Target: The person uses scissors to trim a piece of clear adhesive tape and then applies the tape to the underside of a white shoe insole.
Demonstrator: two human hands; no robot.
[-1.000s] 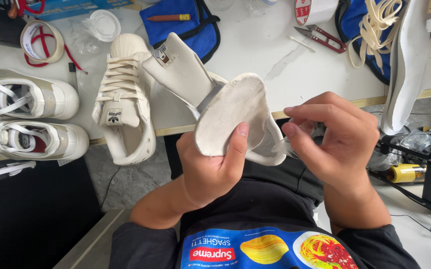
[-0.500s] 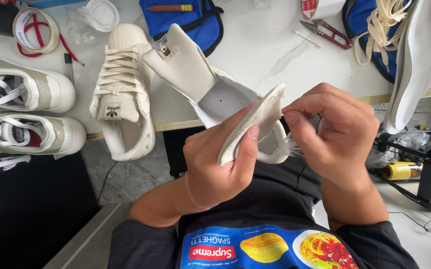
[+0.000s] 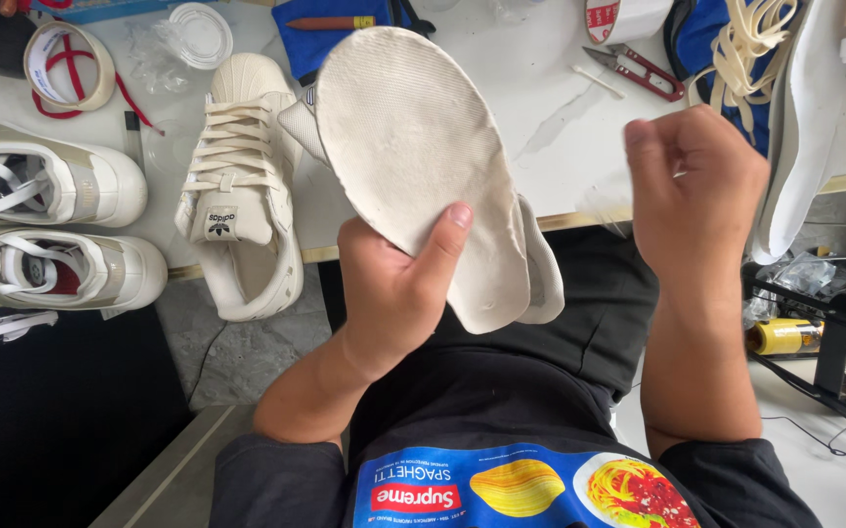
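My left hand (image 3: 393,284) grips a cream shoe insole (image 3: 413,147) and the shoe (image 3: 540,274) behind it, thumb pressed on the insole's rough underside. The insole stands flat toward me, toe end up over the table. My right hand (image 3: 696,186) hovers to the right of it as a closed fist, apart from the insole, and whether something small is pinched in it I cannot see. A cream laced sneaker (image 3: 242,205) lies on the white table (image 3: 560,108) just left of the insole.
Two white sneakers (image 3: 46,225) lie at the table's left edge. A tape roll (image 3: 66,64), a clear lid (image 3: 198,29), red-handled snips (image 3: 638,68), a blue bag with cream laces (image 3: 736,49) and a white sole (image 3: 804,127) sit along the back. A yellow can (image 3: 784,337) lies lower right.
The insole was bent between both hands; now it stands flat and raised in my left hand alone. My right hand has let go and pulled away to the right as a fist.
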